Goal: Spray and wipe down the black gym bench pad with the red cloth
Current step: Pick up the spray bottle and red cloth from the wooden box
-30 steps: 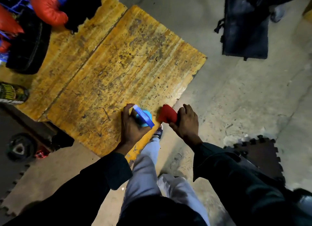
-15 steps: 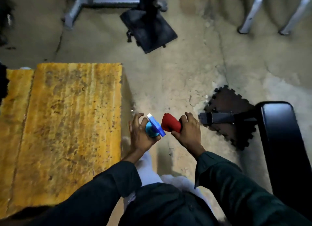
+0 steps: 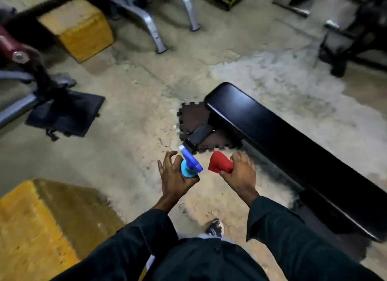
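A person stands over a concrete gym floor, the left hand wrapped around a blue plastic spray bottle with a light-blue collar, index finger lifted clear of it. The right hand has its fingers clamped on a bunched red cloth. The long glossy black bench pad runs from centre frame to the lower right, just beside the cloth and looking untouched. Spraying well likely means turning the nozzle toward the pad, misting evenly, then wiping lengthwise.
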